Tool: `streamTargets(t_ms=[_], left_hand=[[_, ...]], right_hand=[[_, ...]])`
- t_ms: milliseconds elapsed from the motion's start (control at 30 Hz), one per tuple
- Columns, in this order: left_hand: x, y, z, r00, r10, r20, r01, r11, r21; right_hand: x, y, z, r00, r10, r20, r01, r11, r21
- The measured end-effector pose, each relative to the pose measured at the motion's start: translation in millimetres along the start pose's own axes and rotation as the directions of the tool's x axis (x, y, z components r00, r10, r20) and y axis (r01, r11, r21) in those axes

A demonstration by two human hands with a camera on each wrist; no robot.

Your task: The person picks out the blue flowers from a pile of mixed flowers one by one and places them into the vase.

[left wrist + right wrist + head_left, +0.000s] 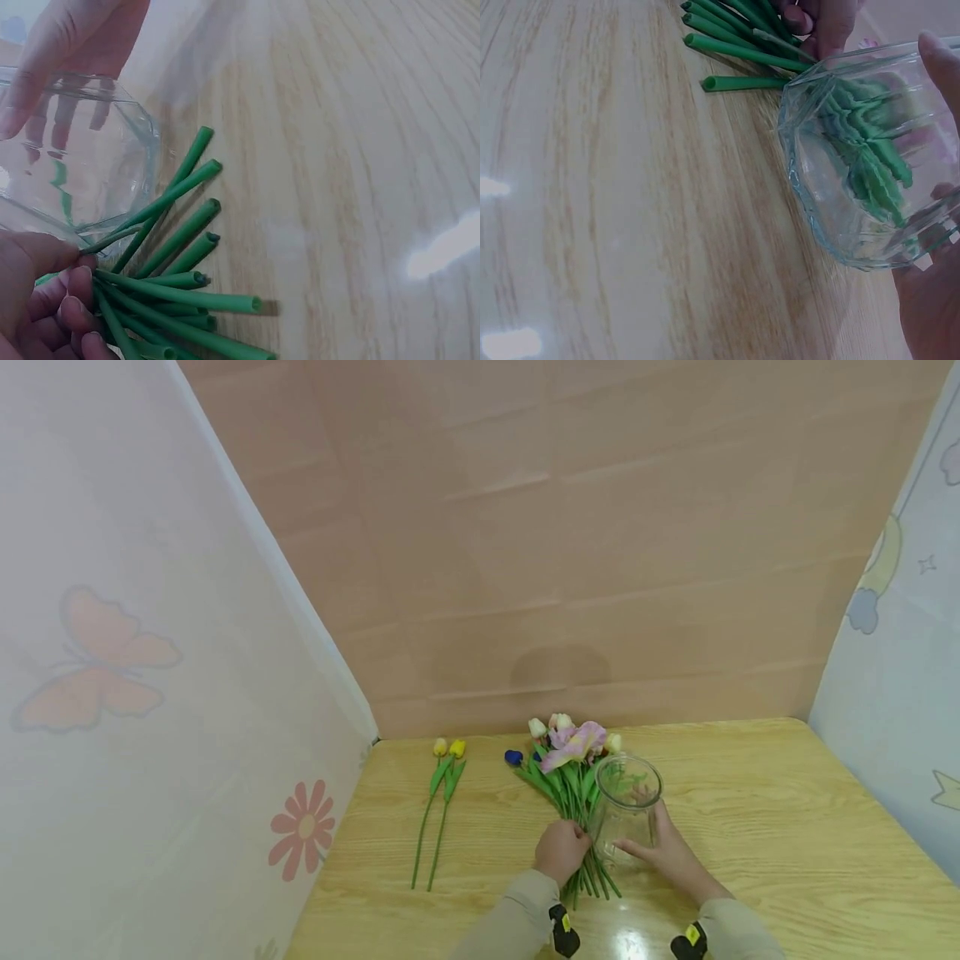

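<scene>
A bunch of artificial flowers [573,747], with a pink-purple bloom, white tulips and blue tulips, lies on the table with stems toward me. My left hand [562,850] holds its green stems [180,289] between thumb and curled fingers. Just right of the bunch is a clear glass vase [626,814], its round mouth tilted up. My right hand [667,852] grips the vase from the right, thumb on the near side and fingers behind the glass. In the right wrist view, the faceted vase base [810,195] shows green leaves through it, and the stems lie against its side.
Two yellow tulips [447,749] lie apart on the left of the wooden table [787,843]. A brown cloth backdrop [562,568] rises behind the table's far edge. Patterned white cloths [187,610] hang on the left and right sides.
</scene>
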State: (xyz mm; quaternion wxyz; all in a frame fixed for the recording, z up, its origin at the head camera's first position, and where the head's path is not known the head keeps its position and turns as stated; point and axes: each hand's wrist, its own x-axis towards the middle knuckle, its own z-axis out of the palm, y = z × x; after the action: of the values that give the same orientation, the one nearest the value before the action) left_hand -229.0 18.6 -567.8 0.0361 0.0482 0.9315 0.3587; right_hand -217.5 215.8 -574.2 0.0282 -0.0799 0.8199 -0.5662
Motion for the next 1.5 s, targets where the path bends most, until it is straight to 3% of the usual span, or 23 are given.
streamTargets(t_ms=[233,400,467,600,767,900,1033,1233,1400,1500], left_hand=[[0.5,4.4,-8.6,1.0,-0.022,0.013,0.023,0.99,-0.137],[1.3,10.2,-24.0,0.999,-0.039,0.018,0.042,0.958,-0.284],[2.3,11.5,-30.9,0.999,-0.052,0.013,0.054,0.953,-0.299],[7.0,9.4,-45.2,0.998,-0.049,-0.04,0.039,0.976,-0.216],[11.0,3.5,-67.0,0.988,0.014,-0.155,-0.027,0.996,-0.084],[11.2,-1.7,-86.8,0.97,0.113,-0.213,-0.116,0.993,-0.003],[10.0,-10.7,-105.8,0.955,0.187,-0.23,-0.187,0.982,0.02],[12.8,-34.8,-132.9,0.898,0.249,-0.364,-0.281,0.959,-0.037],[18.1,-64.3,-152.5,0.853,0.153,-0.498,-0.257,0.955,-0.148],[21.2,-83.4,-163.9,0.827,0.052,-0.56,-0.188,0.964,-0.188]], right_hand=[[-1,-1,0,1.0,0.018,0.003,-0.018,1.0,-0.001],[0,1,0,1.0,-0.003,-0.004,0.003,1.0,-0.002],[0,2,1,1.0,-0.02,-0.007,0.02,1.0,0.006],[1,2,1,0.999,-0.044,-0.007,0.044,0.999,0.014],[1,1,0,1.0,-0.029,0.003,0.029,0.999,0.012],[-1,-2,-1,1.0,-0.022,0.008,0.022,1.0,0.012],[-1,-3,0,1.0,-0.024,0.009,0.024,1.0,0.007],[-2,-3,-2,0.999,-0.031,0.01,0.031,0.999,0.006],[-1,-2,-2,1.0,-0.017,0.003,0.017,1.0,-0.012],[-1,-2,-2,1.0,-0.015,0.001,0.015,1.0,-0.024]])
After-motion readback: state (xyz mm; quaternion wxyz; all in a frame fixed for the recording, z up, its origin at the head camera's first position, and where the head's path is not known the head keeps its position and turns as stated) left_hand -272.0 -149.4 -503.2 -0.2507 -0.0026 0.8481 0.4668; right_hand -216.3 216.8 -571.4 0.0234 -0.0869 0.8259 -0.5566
